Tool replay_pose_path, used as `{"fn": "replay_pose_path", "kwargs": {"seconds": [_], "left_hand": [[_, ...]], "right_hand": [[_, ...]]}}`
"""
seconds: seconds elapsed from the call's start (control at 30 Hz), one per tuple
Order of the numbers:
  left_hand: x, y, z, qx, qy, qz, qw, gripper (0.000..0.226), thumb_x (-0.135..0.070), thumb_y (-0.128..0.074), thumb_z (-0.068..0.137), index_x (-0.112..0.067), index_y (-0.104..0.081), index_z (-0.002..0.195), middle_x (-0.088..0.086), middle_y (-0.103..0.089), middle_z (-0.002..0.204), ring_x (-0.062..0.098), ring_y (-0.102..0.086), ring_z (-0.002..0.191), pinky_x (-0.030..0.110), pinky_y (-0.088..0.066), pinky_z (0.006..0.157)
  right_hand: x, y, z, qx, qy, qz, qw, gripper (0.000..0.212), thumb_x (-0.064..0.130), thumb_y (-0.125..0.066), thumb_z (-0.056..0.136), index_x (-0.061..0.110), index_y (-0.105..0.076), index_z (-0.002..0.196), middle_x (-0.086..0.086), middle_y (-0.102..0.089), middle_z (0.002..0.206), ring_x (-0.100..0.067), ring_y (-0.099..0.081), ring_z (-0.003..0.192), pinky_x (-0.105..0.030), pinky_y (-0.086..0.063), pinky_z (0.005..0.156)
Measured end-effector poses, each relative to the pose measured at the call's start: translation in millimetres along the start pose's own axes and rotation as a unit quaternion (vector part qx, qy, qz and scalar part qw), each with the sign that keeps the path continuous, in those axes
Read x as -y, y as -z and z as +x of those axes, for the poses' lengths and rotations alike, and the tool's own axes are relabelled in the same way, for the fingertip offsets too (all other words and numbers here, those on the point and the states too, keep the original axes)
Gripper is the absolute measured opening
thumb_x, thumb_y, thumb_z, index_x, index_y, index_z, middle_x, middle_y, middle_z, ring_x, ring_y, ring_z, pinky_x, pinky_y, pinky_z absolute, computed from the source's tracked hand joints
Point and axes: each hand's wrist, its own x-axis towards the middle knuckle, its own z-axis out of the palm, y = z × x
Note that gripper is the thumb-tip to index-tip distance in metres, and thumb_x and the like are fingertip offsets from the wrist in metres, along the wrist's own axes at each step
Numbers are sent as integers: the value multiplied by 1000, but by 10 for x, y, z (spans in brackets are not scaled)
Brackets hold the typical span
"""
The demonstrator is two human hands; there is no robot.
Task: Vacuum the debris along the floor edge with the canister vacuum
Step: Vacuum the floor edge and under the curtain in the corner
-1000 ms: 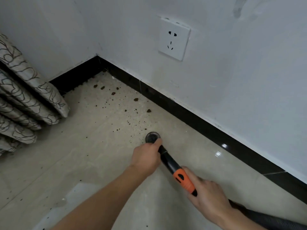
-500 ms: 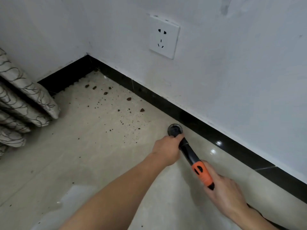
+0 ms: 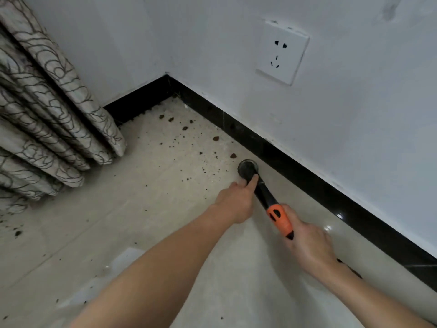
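centre frame: left hand (image 3: 236,202) curled round black tube (image 3: 263,195) just behind nozzle (image 3: 247,168), right hand (image 3: 307,247) wrapped round orange handle (image 3: 279,218). nozzle at floor (image 3: 165,209), just beside black baseboard (image 3: 307,169); debris (image 3: 189,138) scattered toward upper-left corner. risk: larger clumps may jam nozzle; curtain (image 3: 47,114) hem at left could get sucked in.

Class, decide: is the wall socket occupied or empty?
Empty: the wall socket shows bare slots, with no plug in it.

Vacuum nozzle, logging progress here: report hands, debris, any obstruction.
Left hand grips black wand behind nozzle, right hand grips orange handle. Nozzle beside baseboard, debris just ahead toward corner. Curtain left of debris, nothing blocking.
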Motion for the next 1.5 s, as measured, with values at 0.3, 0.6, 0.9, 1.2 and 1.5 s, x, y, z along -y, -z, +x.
{"fn": "replay_pose_path", "kwargs": {"seconds": [0.3,0.6,0.9,1.2,1.5], "left_hand": [[414,106,-382,-50,67,68,994,14,-21,-48,91,-14,-60,93,8,-65,94,24,-56,77,30,-42,64],[334,115,-40,-65,23,6,998,65,-12,-49,93,-16,-23,152,11,-38,139,28,-46,117,39,-45,90],[397,242,92,-171,10,-37,985,36,-12,-52,89,-11,-49,125,9,-49,124,27,-53,104,40,-51,76],[747,-20,-361,-161,65,21,985,25,-14,-49,92,-10,-65,111,5,-56,116,24,-53,107,38,-51,79],[675,272,274,-99,25,20,995,65,-7,-51,91,-15,-27,151,8,-18,158,32,-36,126,39,-40,103]], "right_hand": [[260,-192,-378,122,137,-51,982,71,43,-44,94,47,4,146,6,-60,121,-24,-63,99,-36,-45,81],[275,-12,315,20,54,-14,998,67,33,-52,93,44,-11,144,1,-62,94,-26,-62,80,-31,-41,65],[363,-92,401,35,84,-25,996,72,35,-52,93,38,-8,149,-1,-64,102,-23,-63,82,-32,-45,66],[471,-211,126,105,189,-17,976,73,44,-49,94,48,3,144,6,-63,117,-20,-63,96,-33,-49,80],[667,-58,767,19,88,-27,996,69,31,-54,94,33,-13,149,-2,-63,100,-18,-52,70,-30,-41,61]]}}
